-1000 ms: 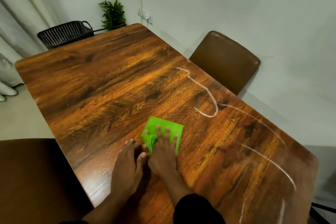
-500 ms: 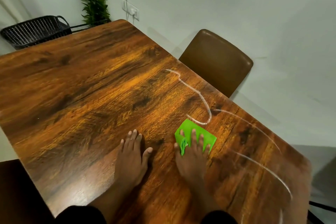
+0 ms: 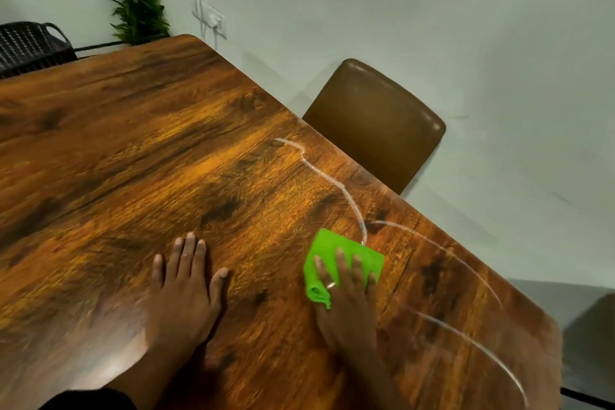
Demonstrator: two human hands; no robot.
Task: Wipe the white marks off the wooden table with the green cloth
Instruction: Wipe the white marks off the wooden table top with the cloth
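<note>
A folded green cloth [image 3: 336, 248] lies flat on the wooden table [image 3: 133, 150], pressed down by my right hand [image 3: 346, 299] with fingers spread over it. The cloth's far corner touches the lower end of a wavy white mark [image 3: 336, 181] that runs toward the table's right edge. Two more curved white marks [image 3: 446, 253] [image 3: 479, 346] sweep across the wood to the right of the cloth. My left hand [image 3: 186, 289] rests palm down on the table, fingers apart, well left of the cloth and holding nothing.
A brown chair [image 3: 376, 120] stands against the table's right edge. Beyond the far end are a black basket [image 3: 26, 43], a green plant [image 3: 139, 12] and a wall socket [image 3: 213, 18] with a cable. Grey wall lies to the right.
My right hand has slid the cloth to the right, from beside my left hand up to the lower end of the wavy mark. The left hand has stayed flat. The camera has swung right.
</note>
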